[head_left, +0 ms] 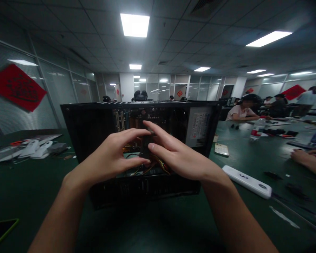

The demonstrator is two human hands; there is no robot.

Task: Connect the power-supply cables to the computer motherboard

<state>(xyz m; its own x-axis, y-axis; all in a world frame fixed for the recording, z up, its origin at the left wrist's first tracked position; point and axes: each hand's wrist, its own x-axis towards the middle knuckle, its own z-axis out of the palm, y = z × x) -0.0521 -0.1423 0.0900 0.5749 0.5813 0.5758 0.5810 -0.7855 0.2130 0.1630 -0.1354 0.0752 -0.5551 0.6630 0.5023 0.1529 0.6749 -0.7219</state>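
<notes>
An open black computer case (81,140) stands on the table in front of me, its inside facing me. Within it show a motherboard (158,114), expansion slots, coloured cables (160,163) and a power supply (200,123) with a white label. Before the opening, my left hand (107,154) grips a small dark block (144,147) between thumb and fingers. From the other side my right hand (177,156) also has its thumb and fingers on that block. Its exact kind is hard to make out, as fingers cover part of it.
A white power strip (247,181), a phone (221,150) and a water bottle (258,128) lie or stand to the right. Another person's hands (305,156) rest at the far right edge. At left are white parts (37,148); a green-edged phone (2,232) lies near.
</notes>
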